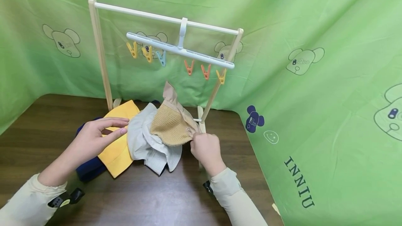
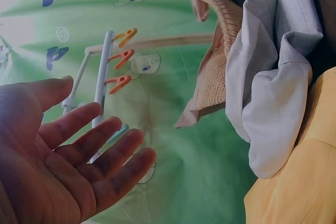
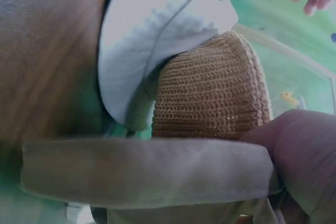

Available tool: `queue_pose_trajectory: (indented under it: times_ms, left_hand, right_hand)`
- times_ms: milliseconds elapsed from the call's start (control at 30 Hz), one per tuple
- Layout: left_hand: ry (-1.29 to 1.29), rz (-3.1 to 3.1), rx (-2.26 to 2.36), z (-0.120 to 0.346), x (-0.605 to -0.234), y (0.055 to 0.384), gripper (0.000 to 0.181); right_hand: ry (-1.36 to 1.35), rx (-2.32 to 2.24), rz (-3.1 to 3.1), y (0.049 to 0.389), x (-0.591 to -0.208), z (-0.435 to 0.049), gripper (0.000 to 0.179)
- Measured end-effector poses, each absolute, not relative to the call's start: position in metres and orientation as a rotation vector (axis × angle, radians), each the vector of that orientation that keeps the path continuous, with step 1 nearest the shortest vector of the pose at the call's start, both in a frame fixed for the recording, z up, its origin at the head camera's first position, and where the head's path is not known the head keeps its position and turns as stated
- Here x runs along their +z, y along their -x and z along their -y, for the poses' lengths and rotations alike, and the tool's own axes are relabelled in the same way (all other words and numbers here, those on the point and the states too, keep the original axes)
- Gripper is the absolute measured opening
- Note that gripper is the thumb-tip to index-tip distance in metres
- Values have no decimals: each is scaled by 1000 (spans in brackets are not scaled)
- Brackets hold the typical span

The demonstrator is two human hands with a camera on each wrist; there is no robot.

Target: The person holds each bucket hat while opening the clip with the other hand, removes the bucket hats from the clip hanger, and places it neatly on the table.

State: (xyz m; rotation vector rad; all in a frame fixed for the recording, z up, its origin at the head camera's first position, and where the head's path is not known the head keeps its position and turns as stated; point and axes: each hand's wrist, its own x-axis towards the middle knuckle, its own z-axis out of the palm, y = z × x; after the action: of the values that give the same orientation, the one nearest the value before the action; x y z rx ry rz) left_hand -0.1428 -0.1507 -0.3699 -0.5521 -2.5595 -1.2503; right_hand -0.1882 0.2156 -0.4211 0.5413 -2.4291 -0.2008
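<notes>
My right hand (image 1: pixel 206 151) grips the edge of a tan knit hat (image 1: pixel 171 125) with a beige cloth brim, lifted above the pile. In the right wrist view the brim (image 3: pixel 147 171) spans the lower part, beside the ribbed knit (image 3: pixel 210 87). My left hand (image 1: pixel 91 137) is held over a yellow hat (image 1: pixel 117 154), fingers extended and nothing in them; the left wrist view shows its palm (image 2: pixel 68 182). Between the hands lies a crumpled pale grey bucket hat (image 1: pixel 142 140), partly behind the knit one. A navy item (image 1: pixel 91 170) sticks out from under the yellow hat.
Behind the hats stands a wooden rack (image 1: pixel 101 55) with a white top rod (image 1: pixel 135 11). A pale blue hanger (image 1: pixel 176 49) hooks on it, carrying several yellow, blue and orange clips (image 1: pixel 189 67). Green printed cloth (image 1: pixel 329 104) encloses the brown table (image 1: pixel 150 201).
</notes>
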Motion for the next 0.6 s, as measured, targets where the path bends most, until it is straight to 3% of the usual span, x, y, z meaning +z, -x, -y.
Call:
queue_pose_trajectory:
  times_ms: [367,600]
  left_hand:
    - [543,2573,-1249,151,-374,143,28]
    - [548,2570,-1225,152,-373,145,27]
  right_hand:
    - [-240,-59,2336,208,-383,-238,23]
    - [-239,-81,2354,195,-394,-231,24]
